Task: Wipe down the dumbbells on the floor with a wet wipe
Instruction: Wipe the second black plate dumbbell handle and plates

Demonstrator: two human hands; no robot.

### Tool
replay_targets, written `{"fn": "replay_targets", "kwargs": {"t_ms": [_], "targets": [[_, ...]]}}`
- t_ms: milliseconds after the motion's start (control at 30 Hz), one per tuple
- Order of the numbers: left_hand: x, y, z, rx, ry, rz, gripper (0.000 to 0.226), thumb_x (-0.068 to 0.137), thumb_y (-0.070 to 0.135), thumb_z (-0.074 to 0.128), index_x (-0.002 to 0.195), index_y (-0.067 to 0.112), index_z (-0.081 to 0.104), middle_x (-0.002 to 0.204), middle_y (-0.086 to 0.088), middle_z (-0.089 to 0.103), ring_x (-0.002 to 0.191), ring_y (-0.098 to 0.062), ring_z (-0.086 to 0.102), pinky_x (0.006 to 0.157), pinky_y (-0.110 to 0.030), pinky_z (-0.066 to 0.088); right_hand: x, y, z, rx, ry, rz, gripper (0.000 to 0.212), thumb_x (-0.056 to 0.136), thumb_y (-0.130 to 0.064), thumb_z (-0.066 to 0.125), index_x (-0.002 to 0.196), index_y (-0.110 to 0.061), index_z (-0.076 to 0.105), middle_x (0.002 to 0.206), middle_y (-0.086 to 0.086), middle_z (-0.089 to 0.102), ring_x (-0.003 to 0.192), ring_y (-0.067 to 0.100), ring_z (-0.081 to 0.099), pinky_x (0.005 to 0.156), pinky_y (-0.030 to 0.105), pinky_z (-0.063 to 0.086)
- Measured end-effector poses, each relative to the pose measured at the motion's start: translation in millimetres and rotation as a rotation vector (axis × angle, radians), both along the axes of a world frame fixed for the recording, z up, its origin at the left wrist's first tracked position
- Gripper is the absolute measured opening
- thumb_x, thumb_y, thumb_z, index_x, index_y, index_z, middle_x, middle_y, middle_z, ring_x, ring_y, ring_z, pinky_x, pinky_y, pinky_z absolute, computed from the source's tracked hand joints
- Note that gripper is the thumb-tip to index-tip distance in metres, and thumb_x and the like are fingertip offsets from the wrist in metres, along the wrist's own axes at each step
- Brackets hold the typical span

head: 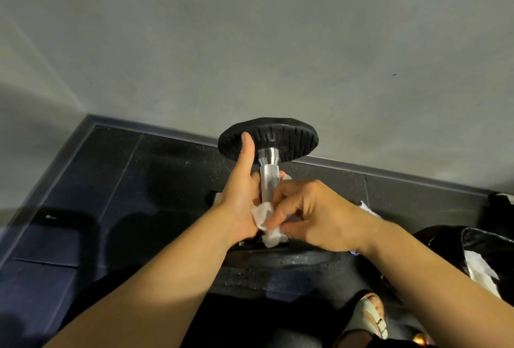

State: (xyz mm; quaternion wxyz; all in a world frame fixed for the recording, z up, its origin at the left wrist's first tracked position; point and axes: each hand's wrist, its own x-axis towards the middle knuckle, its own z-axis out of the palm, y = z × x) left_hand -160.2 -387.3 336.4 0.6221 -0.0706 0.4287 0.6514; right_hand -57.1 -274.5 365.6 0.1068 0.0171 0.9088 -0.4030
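Note:
A dumbbell (269, 180) stands on end on the dark floor, its knurled silver handle upright between two black round heads. My left hand (239, 194) wraps the handle from the left, thumb pointing up against the upper head (289, 136). My right hand (311, 217) pinches a crumpled white wet wipe (267, 225) against the lower part of the handle. The lower head (283, 258) rests on the floor, partly hidden by my wrists.
A grey wall with a dark baseboard (155, 127) runs close behind the dumbbell. A black bag (478, 253) with white wipes lies at the right. My sandalled foot (370, 317) is at the bottom right. Another dark object (500, 200) sits at the right edge.

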Motion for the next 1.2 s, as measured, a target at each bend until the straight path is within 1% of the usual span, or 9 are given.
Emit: {"fn": "replay_targets", "kwargs": {"t_ms": [133, 267, 400, 500, 600, 733, 900, 1100, 1200], "targets": [[1.6, 2.9, 3.4, 0.051, -0.029, 0.018, 0.104, 0.06, 0.085, 0.045, 0.123, 0.003, 0.057, 0.123, -0.017, 0.06, 0.111, -0.036, 0.06, 0.093, -0.046, 0.05, 5.7, 16.7, 16.3, -0.317, -0.036, -0.3, 0.015, 0.085, 0.004, 0.06, 0.081, -0.005, 0.071, 0.075, 0.0, 0.067, 0.065, 0.008, 0.059, 0.063, 0.018, 0.046], [-1.1, 3.5, 7.9, 0.076, -0.021, 0.01, 0.103, 0.055, 0.08, 0.048, 0.123, 0.003, 0.052, 0.118, -0.032, 0.06, 0.103, -0.042, 0.065, 0.087, -0.047, 0.054, -2.5, 50.7, 13.0, -0.327, 0.09, -0.799, 0.031, 0.096, -0.002, 0.043, 0.07, -0.014, 0.055, 0.062, -0.001, 0.06, 0.057, 0.012, 0.051, 0.054, 0.023, 0.04], [-1.9, 3.3, 6.7, 0.087, -0.021, -0.004, 0.104, 0.053, 0.081, 0.049, 0.122, 0.003, 0.052, 0.108, -0.037, 0.063, 0.102, -0.043, 0.065, 0.091, -0.048, 0.051, -22.6, 55.3, 1.8, -0.517, 0.034, -0.785, 0.005, 0.092, -0.015, 0.058, 0.096, -0.015, 0.061, 0.083, -0.002, 0.068, 0.073, 0.008, 0.065, 0.063, 0.015, 0.048], [-1.7, 3.5, 4.3, 0.093, -0.004, -0.049, 0.104, 0.052, 0.083, 0.045, 0.122, 0.006, 0.053, 0.107, -0.034, 0.065, 0.103, -0.043, 0.065, 0.096, -0.047, 0.048, -32.5, 51.7, -1.6, -0.598, 0.067, -0.727, 0.041, 0.079, -0.026, 0.07, 0.113, -0.004, 0.063, 0.107, 0.012, 0.071, 0.096, 0.024, 0.069, 0.083, 0.029, 0.055], [-5.0, 3.1, 3.0, 0.121, -0.064, -0.062, 0.11, 0.051, 0.083, 0.048, 0.129, 0.006, 0.046, 0.116, -0.035, 0.06, 0.108, -0.046, 0.061, 0.104, -0.051, 0.041, -39.4, 48.3, 3.8, -0.437, 0.151, -0.814, 0.033, 0.077, -0.027, 0.075, 0.099, -0.003, 0.067, 0.085, 0.006, 0.074, 0.077, 0.019, 0.071, 0.067, 0.026, 0.057], [-3.0, 5.7, 2.8, 0.126, -0.059, -0.103, 0.113, 0.056, 0.081, 0.042, 0.136, 0.002, 0.038, 0.127, -0.032, 0.054, 0.114, -0.044, 0.058, 0.103, -0.05, 0.041, -51.0, 36.5, 27.4, 0.25, 0.113, -0.835, 0.04, 0.068, -0.053, 0.077, 0.09, -0.021, 0.068, 0.074, -0.009, 0.067, 0.071, 0.013, 0.065, 0.065, 0.028, 0.051], [4.2, 9.2, -4.5, 0.08, -0.007, -0.111, 0.106, 0.062, 0.086, 0.042, 0.129, 0.004, 0.048, 0.095, -0.019, 0.062, 0.093, -0.033, 0.063, 0.101, -0.045, 0.042, -63.9, 7.5, 46.8, 0.566, 0.181, -0.761, 0.033, 0.069, -0.049, 0.074, 0.09, -0.025, 0.067, 0.075, -0.003, 0.066, 0.075, 0.021, 0.062, 0.064, 0.03, 0.049], [0.3, 6.7, -2.0, 0.05, 0.036, -0.048, 0.108, 0.06, 0.086, 0.038, 0.133, 0.006, 0.045, 0.115, -0.019, 0.053, 0.099, -0.031, 0.053, 0.093, -0.041, 0.046, -45.0, 20.1, 41.3, -0.113, 0.085, -0.776, 0.03, 0.073, -0.043, 0.06, 0.092, -0.024, 0.047, 0.075, -0.007, 0.059, 0.074, 0.021, 0.061, 0.064, 0.039, 0.048], [-2.5, 4.7, 0.3, 0.086, 0.058, -0.019, 0.107, 0.062, 0.085, 0.037, 0.133, 0.007, 0.052, 0.116, -0.019, 0.058, 0.092, -0.027, 0.06, 0.084, -0.037, 0.049, -32.7, 21.6, 29.1, -0.292, -0.004, -0.643, 0.008, 0.074, -0.025, 0.044, 0.078, -0.021, 0.05, 0.067, -0.011, 0.052, 0.063, 0.007, 0.048, 0.058, 0.023, 0.038]]}}
